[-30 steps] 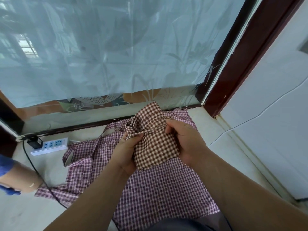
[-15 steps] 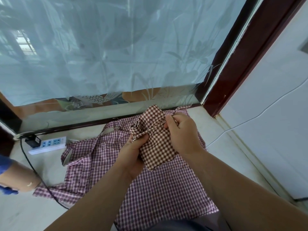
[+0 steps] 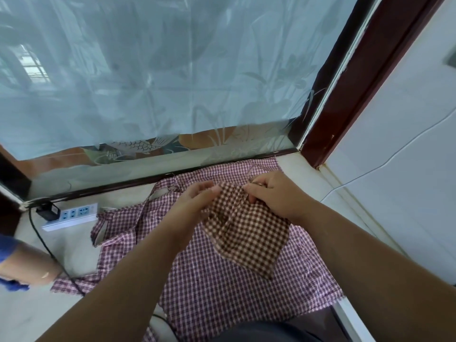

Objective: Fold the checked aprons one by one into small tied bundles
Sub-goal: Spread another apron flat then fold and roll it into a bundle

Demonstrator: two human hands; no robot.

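1 brown apron (image 3: 246, 233) pinched by left hand (image 3: 195, 201), right hand (image 3: 274, 193).

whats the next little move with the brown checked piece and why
Probably fold it in half: the left hand and right hand pinch the top edge of the brown checked apron, which hangs as a wide loose panel, not yet a tied bundle.

Left hand (image 3: 195, 202) and right hand (image 3: 275, 197) hold brown apron (image 3: 249, 235) above purple apron (image 3: 222, 292).
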